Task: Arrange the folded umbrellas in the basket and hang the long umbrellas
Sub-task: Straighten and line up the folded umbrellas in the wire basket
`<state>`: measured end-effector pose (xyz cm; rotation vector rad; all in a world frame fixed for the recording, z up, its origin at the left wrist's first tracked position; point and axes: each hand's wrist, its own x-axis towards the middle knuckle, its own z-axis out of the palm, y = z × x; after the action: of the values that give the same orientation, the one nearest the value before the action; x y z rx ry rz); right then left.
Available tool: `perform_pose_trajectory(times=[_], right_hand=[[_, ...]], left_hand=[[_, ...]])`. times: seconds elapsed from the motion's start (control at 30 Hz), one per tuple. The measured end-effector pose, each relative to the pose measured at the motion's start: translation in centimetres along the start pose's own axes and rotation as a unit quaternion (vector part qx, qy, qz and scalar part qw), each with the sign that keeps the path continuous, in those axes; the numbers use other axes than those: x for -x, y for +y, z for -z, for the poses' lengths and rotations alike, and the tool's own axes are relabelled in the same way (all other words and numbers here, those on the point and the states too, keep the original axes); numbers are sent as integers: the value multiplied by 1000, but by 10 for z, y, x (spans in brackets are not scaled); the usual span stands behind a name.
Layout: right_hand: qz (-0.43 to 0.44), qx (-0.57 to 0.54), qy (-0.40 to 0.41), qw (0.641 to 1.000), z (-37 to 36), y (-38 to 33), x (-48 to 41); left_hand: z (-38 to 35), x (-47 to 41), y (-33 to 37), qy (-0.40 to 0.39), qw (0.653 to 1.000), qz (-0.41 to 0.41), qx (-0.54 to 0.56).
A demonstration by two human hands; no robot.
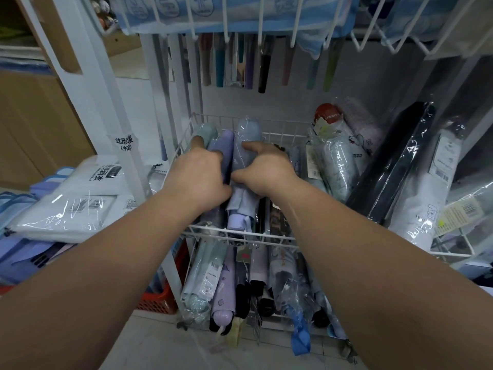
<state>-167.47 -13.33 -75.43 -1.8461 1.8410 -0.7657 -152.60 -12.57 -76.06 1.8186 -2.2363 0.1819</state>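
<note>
1. The white wire basket (280,134) carries the folded umbrellas. They lie side by side in its left half, long axes running from front rim to back wall.
2. The long umbrellas (262,70) hang in a row above and behind the back wall, well apart from both hands.
3. The grey-blue folded umbrella (246,129), in a clear sleeve, lies nearest the middle of the basket. Its far end reaches the back wall and its near end points at the front rim.
4. The lavender folded umbrella (225,142) lies touching it on the left, parallel to it, with a mint-green folded umbrella (209,129) next, toward the left rim.
5. The right hand (264,172) has its grip closed on the grey-blue one at mid-length, thumb and forefinger wrapped across its axis.
6. The left hand (198,174) has its grip curled over the lavender one, one fingertip reaching the mint-green. Each hand is nearest its own umbrella, so any straightening likely slides along that front-to-back axis.
</note>
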Motion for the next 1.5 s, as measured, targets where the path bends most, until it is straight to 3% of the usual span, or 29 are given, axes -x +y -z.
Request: perform_pose_trajectory(times=[0.1,0.17,0.37,0.6,0.77,1.13,1.27,1.5], right_hand=[[30,22,-26,999,-8,3,1],[56,49,-36,997,-13,6,3],[75,54,-67,993,-3,13,2],[60,7,6,998,-18,27,-5],[57,-14,-17,998,-18,26,-10],[59,96,-45,993,0,27,5],[80,160,-2,984,26,32,23],[64,272,132,951,100,60,55]], left_hand=[[0,2,-10,21,998,14,49],[1,5,-16,13,998,-21,56],[-1,15,-23,18,995,-93,-11],[-9,20,-18,-9,986,-164,37],[-9,18,-22,-49,988,-148,-9],[4,14,-7,-63,987,-147,-29],[14,14,16,-44,990,-131,-9],[14,9,102,16,977,-139,159]])
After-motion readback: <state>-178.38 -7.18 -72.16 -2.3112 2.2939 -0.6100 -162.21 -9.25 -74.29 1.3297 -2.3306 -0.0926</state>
